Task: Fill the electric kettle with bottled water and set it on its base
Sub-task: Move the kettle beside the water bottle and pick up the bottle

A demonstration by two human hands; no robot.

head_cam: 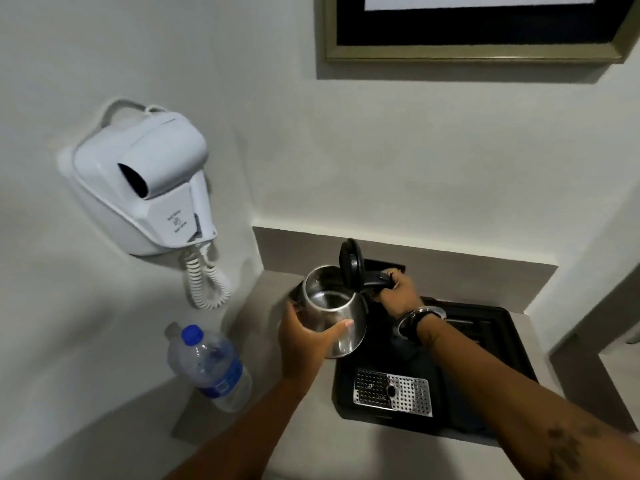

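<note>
A stainless steel electric kettle (332,306) is held tilted above the counter, its black lid (351,268) flipped up and its inside visible. My right hand (398,289) grips the kettle's black handle. My left hand (304,341) cups the steel body from the front left. A clear plastic water bottle (211,365) with a blue cap and blue label stands at the counter's left edge, apart from both hands, its cap on. I cannot make out the kettle's base.
A black tray (485,341) with a perforated metal drip plate (393,393) lies on the grey counter (311,427). A white wall-mounted hair dryer (145,181) with a coiled cord hangs on the left wall. A framed picture (474,29) hangs above.
</note>
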